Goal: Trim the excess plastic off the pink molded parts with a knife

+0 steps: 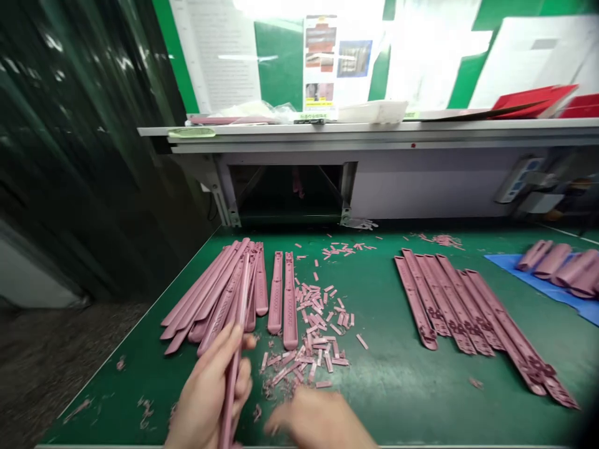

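Observation:
My left hand [213, 380] is wrapped round a long, narrow pink plastic part [233, 374], held tilted upward with its far end over a pile of similar parts [206, 290]. To its right, my right hand [318, 418] is low in the view and blurred by motion; its fingers point left toward the held part, apart from it, and whether they hold anything is hidden. Two pink strips [283, 305] lie side by side beyond my hands. Small pink offcuts [318, 337] are scattered just beyond my right hand.
More long pink parts [453, 305] lie in a row on the right of the green table [384, 399]. Rounded pink pieces [556, 265] rest on a blue sheet [538, 280] at the far right. A shelf [374, 134] with papers and a white tray [374, 112] spans the back.

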`<state>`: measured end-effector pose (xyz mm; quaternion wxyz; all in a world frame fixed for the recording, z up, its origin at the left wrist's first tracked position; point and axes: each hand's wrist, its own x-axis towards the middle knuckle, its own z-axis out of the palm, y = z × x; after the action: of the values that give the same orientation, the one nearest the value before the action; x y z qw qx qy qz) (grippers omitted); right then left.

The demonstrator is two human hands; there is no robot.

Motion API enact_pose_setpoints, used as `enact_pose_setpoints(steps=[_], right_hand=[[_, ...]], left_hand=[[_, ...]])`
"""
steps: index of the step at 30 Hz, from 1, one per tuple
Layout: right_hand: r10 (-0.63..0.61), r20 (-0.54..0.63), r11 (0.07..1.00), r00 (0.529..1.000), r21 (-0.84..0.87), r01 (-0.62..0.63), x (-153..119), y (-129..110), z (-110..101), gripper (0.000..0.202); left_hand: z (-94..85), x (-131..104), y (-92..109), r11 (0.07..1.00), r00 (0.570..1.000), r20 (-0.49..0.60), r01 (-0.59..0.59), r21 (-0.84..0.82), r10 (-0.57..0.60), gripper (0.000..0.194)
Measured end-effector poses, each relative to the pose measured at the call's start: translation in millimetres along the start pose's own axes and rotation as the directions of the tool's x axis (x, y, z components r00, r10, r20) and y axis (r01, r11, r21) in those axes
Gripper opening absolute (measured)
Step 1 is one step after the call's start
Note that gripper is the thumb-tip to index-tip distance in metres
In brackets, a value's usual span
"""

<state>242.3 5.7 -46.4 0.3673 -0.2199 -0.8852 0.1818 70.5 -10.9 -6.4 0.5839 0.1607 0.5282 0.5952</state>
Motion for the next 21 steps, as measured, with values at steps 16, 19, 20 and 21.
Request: enact_pose_setpoints(steps=[16, 19, 20, 21], right_hand=[[-0.235, -0.007, 0.941, 0.972, -0.251, 0.226, -10, -10, 42, 0.048], [-0.146, -0.03, 0.967, 0.989, -0.214, 0.137, -11, -10, 37, 0.048], [-0.102, -0.034, 0.97, 0.994, -0.225, 0.091, -7, -10, 34, 0.048], [-0.073, -0.031, 0.969, 0.997, -0.237, 0.063, -3, -11, 31, 0.049]], left_hand=[[20.0, 11, 8, 0.966, 0.998, 0.014, -0.063, -0.251, 0.069, 0.018], [21.0, 9, 14, 0.949, 0.995, 0.089, -0.02, -0.316, 0.051, 0.025], [21.9, 8, 15, 0.941, 0.992, 0.123, 0.007, -0.339, 0.037, 0.028], [23.0, 7, 16, 0.932, 0.987, 0.156, 0.034, -0.362, 0.025, 0.03]])
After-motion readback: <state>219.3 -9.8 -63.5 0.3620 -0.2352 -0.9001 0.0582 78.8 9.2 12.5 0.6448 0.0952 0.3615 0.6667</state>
